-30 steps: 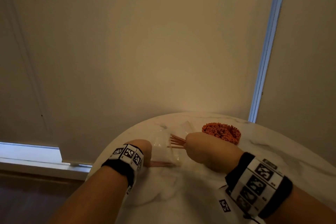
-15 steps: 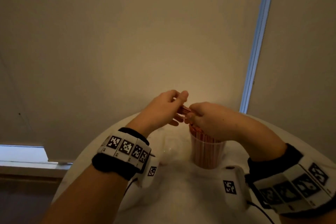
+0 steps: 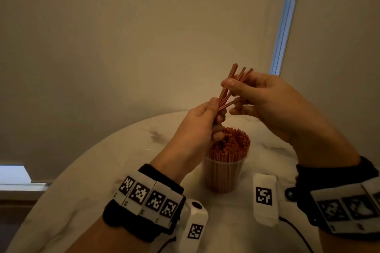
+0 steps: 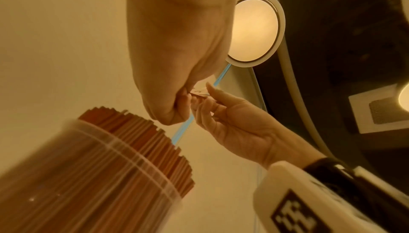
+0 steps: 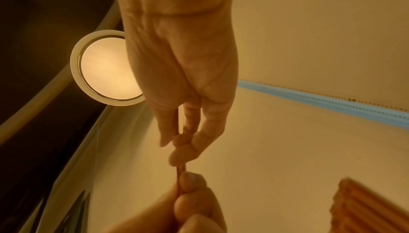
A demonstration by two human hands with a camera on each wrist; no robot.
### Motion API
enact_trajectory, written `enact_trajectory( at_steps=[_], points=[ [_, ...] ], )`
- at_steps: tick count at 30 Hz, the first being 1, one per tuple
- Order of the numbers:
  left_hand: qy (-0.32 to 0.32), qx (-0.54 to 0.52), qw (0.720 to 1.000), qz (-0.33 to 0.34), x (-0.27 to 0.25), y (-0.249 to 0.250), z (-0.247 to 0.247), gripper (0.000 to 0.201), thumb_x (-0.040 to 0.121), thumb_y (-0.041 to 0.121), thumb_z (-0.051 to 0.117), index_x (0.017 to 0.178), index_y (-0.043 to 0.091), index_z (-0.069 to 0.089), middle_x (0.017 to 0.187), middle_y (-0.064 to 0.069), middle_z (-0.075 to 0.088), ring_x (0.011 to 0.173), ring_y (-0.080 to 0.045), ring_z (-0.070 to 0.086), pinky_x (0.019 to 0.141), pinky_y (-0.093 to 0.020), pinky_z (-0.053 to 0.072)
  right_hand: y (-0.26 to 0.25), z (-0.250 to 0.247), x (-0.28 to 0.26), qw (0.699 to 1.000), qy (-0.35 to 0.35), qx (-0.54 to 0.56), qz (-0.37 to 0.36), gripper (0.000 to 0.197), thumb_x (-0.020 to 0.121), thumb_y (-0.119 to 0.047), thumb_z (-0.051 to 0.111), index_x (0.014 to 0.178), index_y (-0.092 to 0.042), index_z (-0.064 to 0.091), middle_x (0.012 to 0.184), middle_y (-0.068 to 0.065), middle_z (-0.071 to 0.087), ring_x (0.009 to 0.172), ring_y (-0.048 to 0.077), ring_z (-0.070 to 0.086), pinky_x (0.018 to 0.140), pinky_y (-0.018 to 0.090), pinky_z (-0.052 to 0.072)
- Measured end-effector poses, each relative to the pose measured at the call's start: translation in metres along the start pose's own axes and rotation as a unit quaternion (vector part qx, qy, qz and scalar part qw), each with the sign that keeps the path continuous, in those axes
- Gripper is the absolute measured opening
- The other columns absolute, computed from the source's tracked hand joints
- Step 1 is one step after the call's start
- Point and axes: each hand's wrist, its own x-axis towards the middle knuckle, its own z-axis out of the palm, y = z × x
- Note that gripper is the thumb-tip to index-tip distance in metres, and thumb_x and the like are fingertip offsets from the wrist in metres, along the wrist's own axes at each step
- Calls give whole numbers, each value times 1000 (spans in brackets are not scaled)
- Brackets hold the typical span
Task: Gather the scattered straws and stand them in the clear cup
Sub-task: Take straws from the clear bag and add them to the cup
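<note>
The left hand [image 3: 202,123] pinched the lower ends of a small bunch of red straws [image 3: 230,88] between thumb and curled fingers, while the right hand [image 3: 265,98] held the same bunch higher up, thumb over the front and fingers curled behind, so that both hands gripped it at once in the air above the clear cup [image 3: 224,172]. The upper ends fanned apart into three loose prongs rather than lying in one bundle, which suggested thin, very light, fairly stiff sticks with smooth sides that would slide past one another under a slack pinch. A firmer hold near the middle, with the tips squared together first, looked the safer way to carry them; too hard a squeeze would probably kink or flatten them. The wrist views showed the same pinches from below, the left hand's thumb [image 5: 188,180] pressed against the bunch, though how many straws it held could not be told. The cup stood upright on the white marble table [image 3: 102,170], directly beneath the hands, already packed nearly full with upright red straws [image 3: 230,141] whose ends rose above its rim. With so little room left, the new bunch would likely need to be fed in end-first at a gap, and the light cup might tip if pushed sideways.
</note>
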Motion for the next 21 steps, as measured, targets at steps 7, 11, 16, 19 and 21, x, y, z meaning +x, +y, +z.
enact_trajectory(
  at_steps=[7,11,16,19,21],
  points=[
    [-16,-87,996,-13,-5,7,10,33,110,34,44,98,8,60,70,1,47,57,-7,32,51,-19,31,-9,-8,-5,994,-69,90,-6,38,80,-14,76,114,-1,65,114,31,64,90,26,68,77,29,57],
    [-6,67,998,2,-5,6,4,42,109,39,43,99,7,67,74,0,59,61,-10,49,58,-22,43,-10,-12,-5,998,-17,-42,-37,18,88,-17,71,104,-8,71,94,11,76,88,21,73,71,25,59],
    [36,343,937,49,0,13,-14,47,93,66,54,121,31,68,116,12,71,110,-4,64,101,-33,50,-4,-23,-1,988,34,-142,-51,9,88,-19,73,95,-13,74,84,2,77,84,14,74,72,23,60],
    [-14,435,900,-29,8,18,-28,93,72,77,71,149,31,44,148,8,51,130,-8,50,100,-30,44,2,-22,2,988,37,-148,-39,8,89,-20,72,94,-15,74,84,0,77,83,13,74,73,24,60],
    [-97,446,883,-106,12,15,-32,122,64,69,85,160,30,22,158,1,41,137,-15,46,107,-31,41,8,-15,5,988,16,-148,-25,6,90,-20,72,94,-15,74,84,-1,78,82,12,74,73,26,59]
  ],
)
